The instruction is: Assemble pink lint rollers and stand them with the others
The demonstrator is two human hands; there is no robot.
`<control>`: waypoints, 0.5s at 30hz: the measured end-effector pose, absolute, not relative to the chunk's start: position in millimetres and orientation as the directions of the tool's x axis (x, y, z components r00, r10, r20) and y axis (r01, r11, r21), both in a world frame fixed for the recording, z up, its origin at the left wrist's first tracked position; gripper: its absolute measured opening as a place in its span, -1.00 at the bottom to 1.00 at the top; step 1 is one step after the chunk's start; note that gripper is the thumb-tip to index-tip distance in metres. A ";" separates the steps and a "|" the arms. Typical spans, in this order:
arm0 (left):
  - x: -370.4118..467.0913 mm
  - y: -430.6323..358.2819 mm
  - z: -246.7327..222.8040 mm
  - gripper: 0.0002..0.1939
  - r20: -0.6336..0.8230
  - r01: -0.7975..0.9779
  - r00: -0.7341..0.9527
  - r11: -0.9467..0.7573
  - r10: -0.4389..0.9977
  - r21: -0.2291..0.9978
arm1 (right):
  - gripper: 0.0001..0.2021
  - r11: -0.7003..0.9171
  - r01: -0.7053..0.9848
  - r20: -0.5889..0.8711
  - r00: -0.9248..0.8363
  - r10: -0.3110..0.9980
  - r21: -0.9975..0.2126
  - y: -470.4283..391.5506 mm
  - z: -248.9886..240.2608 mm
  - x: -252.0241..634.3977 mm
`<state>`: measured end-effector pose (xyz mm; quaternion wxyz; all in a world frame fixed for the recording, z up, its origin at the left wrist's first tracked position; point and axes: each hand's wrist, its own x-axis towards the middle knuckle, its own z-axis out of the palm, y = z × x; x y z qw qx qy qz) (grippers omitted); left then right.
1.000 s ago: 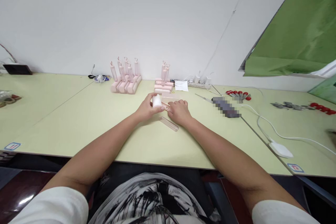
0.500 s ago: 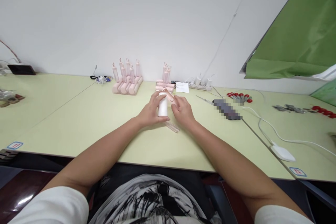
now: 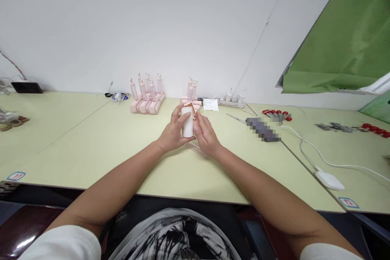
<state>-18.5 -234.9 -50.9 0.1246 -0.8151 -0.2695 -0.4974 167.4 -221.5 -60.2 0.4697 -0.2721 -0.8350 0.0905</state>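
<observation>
Between my hands, above the table, a white lint roll (image 3: 187,126) stands nearly upright. My left hand (image 3: 172,133) is closed around it, with fingers over its top and front and the thumb under its lower edge. Against its right side, my right hand (image 3: 207,135) is closed on a pink plastic piece (image 3: 194,113) that shows at the roll's upper right; most of that piece is hidden by the fingers. Below the hands a clear pinkish strip (image 3: 197,150) lies on the table, partly covered.
Pink lint rollers with upright handles (image 3: 146,103) stand at the wall, and another pink group (image 3: 190,95) sits behind my hands. A power strip (image 3: 233,102), a white paper (image 3: 211,104), a pixelated dark object (image 3: 262,129), red-ended parts (image 3: 277,113) and a white charger (image 3: 329,179) lie rightward.
My right hand has moved left against the roll, bringing the pink piece close to it. The left hand keeps hold of the roll. The view has shifted slightly.
</observation>
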 end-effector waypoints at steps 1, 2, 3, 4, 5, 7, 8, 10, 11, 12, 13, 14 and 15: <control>-18.8 -235.1 -50.2 -0.03 0.882 0.563 0.357 -0.824 0.309 0.061 | -0.40 0.837 0.373 0.736 -0.412 0.537 -0.402 -222.6 -60.2 166.6; -19.2 -235.4 -49.7 -0.04 0.884 0.561 0.356 -0.826 0.303 0.057 | -0.40 0.836 0.374 0.735 -0.412 0.538 -0.402 -223.5 -60.2 166.0; -19.7 -235.5 -49.4 -0.04 0.885 0.558 0.358 -0.828 0.298 0.053 | -0.39 0.833 0.374 0.731 -0.412 0.543 -0.408 -224.1 -60.2 165.6; -20.4 -235.6 -49.1 -0.04 0.884 0.555 0.362 -0.830 0.294 0.049 | -0.39 0.829 0.373 0.725 -0.413 0.551 -0.417 -224.4 -60.4 165.5; -21.0 -235.6 -48.9 -0.03 0.883 0.553 0.367 -0.832 0.294 0.047 | -0.38 0.824 0.369 0.716 -0.416 0.560 -0.430 -224.5 -60.6 165.7; -22.2 -235.7 -48.5 -0.03 0.877 0.554 0.377 -0.831 0.298 0.045 | -0.37 0.811 0.361 0.692 -0.427 0.583 -0.460 -224.3 -61.2 166.1; -22.7 -235.9 -48.2 -0.02 0.874 0.556 0.380 -0.830 0.303 0.047 | -0.37 0.803 0.358 0.678 -0.432 0.595 -0.477 -224.3 -61.6 166.2; -23.7 -236.3 -47.4 -0.02 0.870 0.560 0.380 -0.827 0.314 0.053 | -0.36 0.787 0.344 0.653 -0.439 0.617 -0.512 -224.8 -62.2 165.9; -24.1 -236.5 -46.9 -0.01 0.868 0.562 0.379 -0.825 0.321 0.060 | -0.36 0.779 0.333 0.642 -0.442 0.626 -0.531 -225.3 -62.3 165.5; -24.5 -236.8 -46.6 -0.01 0.865 0.563 0.379 -0.824 0.329 0.067 | -0.36 0.771 0.321 0.631 -0.445 0.635 -0.550 -225.9 -62.3 165.0; -24.9 -237.0 -46.3 -0.01 0.861 0.564 0.379 -0.822 0.340 0.076 | -0.36 0.763 0.310 0.620 -0.449 0.644 -0.568 -226.6 -61.9 164.6; -25.2 -237.4 -46.2 -0.01 0.855 0.568 0.379 -0.818 0.354 0.087 | -0.36 0.753 0.302 0.607 -0.454 0.653 -0.585 -227.2 -61.3 164.2; -25.5 -237.7 -46.3 -0.01 0.847 0.574 0.377 -0.812 0.374 0.103 | -0.36 0.743 0.297 0.593 -0.459 0.662 -0.600 -227.8 -60.4 164.0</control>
